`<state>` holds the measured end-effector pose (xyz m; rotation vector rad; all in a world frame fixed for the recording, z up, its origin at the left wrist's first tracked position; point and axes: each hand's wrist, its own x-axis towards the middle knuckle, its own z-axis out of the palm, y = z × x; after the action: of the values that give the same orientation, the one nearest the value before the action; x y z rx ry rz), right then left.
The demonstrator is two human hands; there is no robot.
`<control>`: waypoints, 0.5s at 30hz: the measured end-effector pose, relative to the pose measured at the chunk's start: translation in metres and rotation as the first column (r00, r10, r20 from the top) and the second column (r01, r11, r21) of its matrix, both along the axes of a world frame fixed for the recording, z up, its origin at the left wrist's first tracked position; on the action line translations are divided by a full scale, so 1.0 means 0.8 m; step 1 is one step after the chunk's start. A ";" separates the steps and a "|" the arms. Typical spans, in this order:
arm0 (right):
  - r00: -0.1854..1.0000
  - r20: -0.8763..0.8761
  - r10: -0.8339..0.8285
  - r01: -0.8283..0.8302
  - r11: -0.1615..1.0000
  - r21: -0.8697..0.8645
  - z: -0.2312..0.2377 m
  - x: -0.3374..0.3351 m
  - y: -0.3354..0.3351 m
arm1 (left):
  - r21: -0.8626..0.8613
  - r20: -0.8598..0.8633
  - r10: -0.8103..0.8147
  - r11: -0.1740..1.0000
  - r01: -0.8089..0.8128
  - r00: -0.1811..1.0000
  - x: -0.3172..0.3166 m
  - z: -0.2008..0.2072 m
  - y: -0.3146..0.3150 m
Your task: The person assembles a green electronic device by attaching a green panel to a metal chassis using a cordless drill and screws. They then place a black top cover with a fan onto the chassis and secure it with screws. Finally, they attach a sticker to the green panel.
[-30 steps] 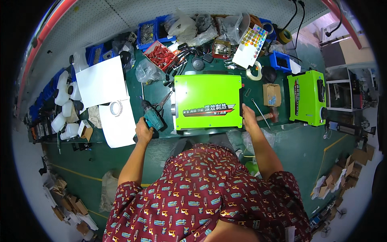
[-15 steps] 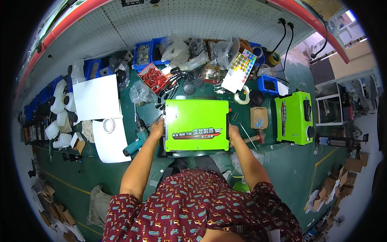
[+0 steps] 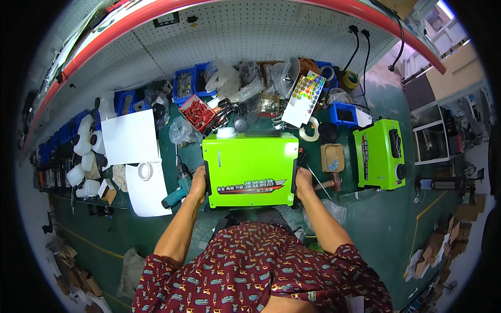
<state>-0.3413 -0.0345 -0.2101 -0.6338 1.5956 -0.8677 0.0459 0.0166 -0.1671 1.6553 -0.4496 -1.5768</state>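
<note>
A bright green box-shaped machine with black ends and a printed front panel is held between my two hands at the near edge of the bench. My left hand grips its left end, and my right hand grips the right end; fingertips on both sides are partly hidden by the casing. On top at the back shows a white round cap. Beside my left hand lies a teal cordless drill. Close to my right hand are a hammer and a thin metal rod.
A second green machine stands at the right. Behind are a red box of small red parts, a sheet of coloured dot stickers, a tape roll and a small cardboard box. White sheets and plastic bottles lie left.
The green machine has tilted and come nearer to me, shifting slightly left, so its top back edge and white cap now show more. Both hands moved with it, and the view has shifted.
</note>
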 end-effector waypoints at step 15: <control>0.854 0.471 -0.221 0.295 0.952 -0.086 -0.033 -0.009 0.020 | -0.126 -0.638 0.343 0.837 -0.533 0.689 -0.010 -0.120 0.028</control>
<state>-0.3486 -0.0182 -0.2362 -0.2868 1.2012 -1.2517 0.0375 0.0390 -0.2631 0.8603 0.0571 -1.4568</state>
